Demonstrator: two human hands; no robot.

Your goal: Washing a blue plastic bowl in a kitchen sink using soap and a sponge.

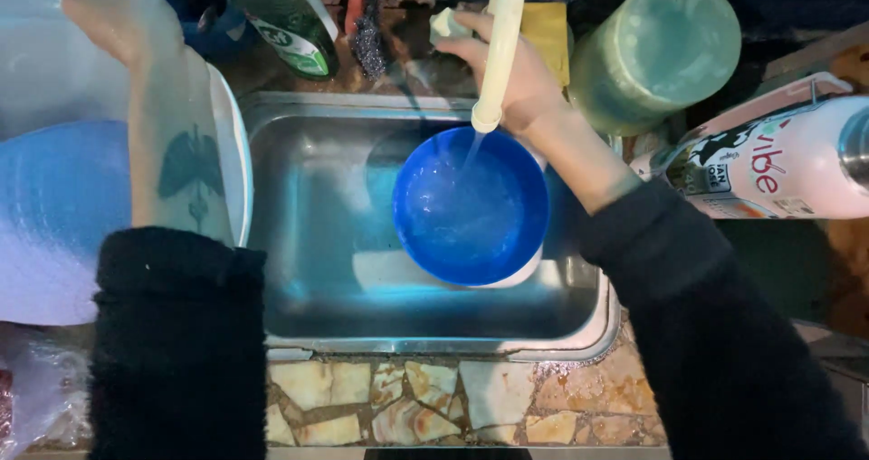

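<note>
Bowl's place: the blue bowl point(471, 206) sits in the steel sink point(308, 243), toward the sink's right side, just below and in front of my right hand point(511, 84); my left hand point(113, 12) is well apart from it, up at the far left corner of the worktop point(407, 406).
Bowl's look: round, deep, bright blue plastic, upright with its mouth up; it rests on something white point(398, 270) whose edge shows at its lower left and lower right. A thin stream of water point(471, 148) falls into it from the pale tap spout point(498, 48), and the inside looks wet and glossy.
Right grip: my right hand is behind the spout at the sink's back rim, fingers curled around a small pale sponge point(446, 25); it does not touch the bowl.
Left grip: my left hand is raised over the left edge of the sink, above a white plate rim point(237, 152); the top of the frame cuts the fingers off, so I cannot tell whether it is open or closed or holding anything.
Around: a green bottle point(290, 16) and a dark scrubber point(369, 43) stand at the back rim; a green lidded jar point(656, 52) and a white bottle point(778, 157) lie toward the right edge; a blue basin point(54, 206) sits at the left edge.
</note>
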